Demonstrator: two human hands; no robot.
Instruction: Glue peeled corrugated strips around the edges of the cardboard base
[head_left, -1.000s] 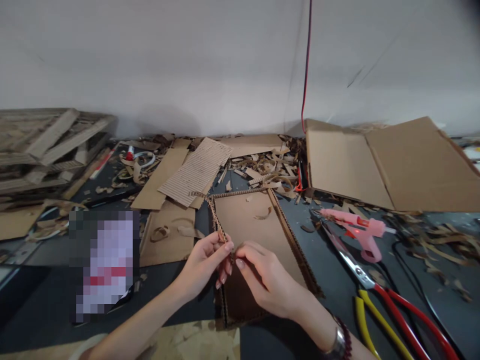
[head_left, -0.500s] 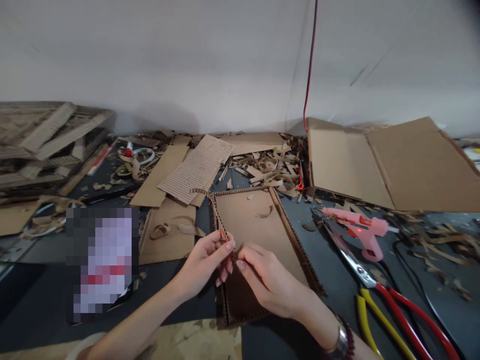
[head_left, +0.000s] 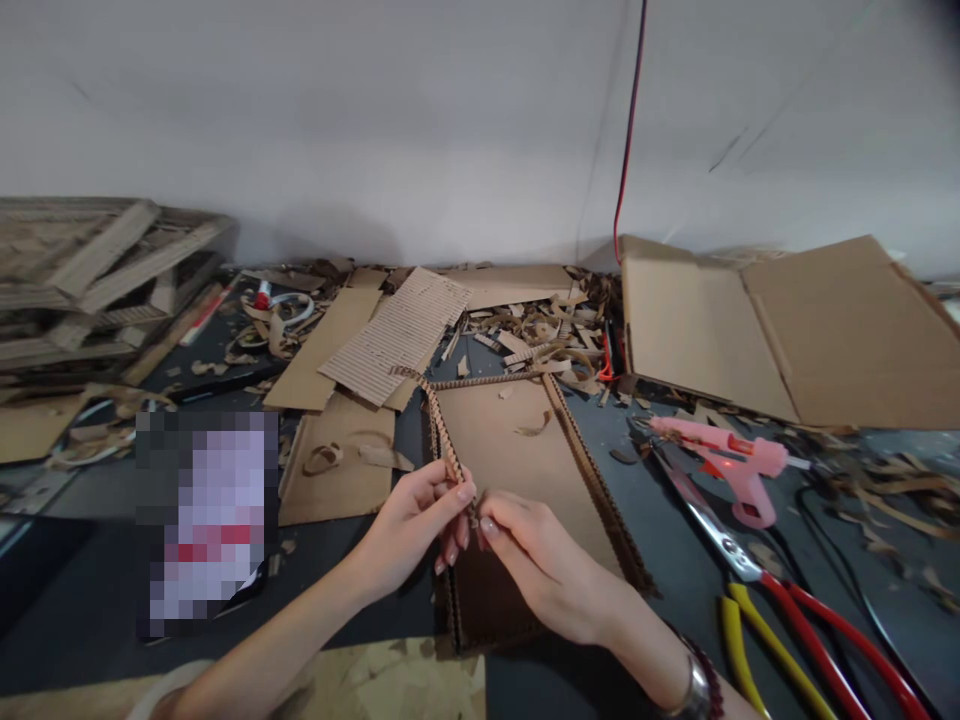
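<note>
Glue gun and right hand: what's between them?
In the head view, the tray's right rim, some dark tabletop and the shears lie between the right hand and the glue gun.

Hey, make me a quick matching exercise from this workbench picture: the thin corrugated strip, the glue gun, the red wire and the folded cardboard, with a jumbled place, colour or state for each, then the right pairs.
Column one
1. Corrugated strip
2. Glue gun
3. Red wire
4. Folded cardboard

Column two
A. Hangs down in front of the wall
B. Pinched between the thumb and fingers of the left hand
C. At the back right, panels opened out
D. Pink

Right pairs: 1-B, 2-D, 3-A, 4-C
</note>
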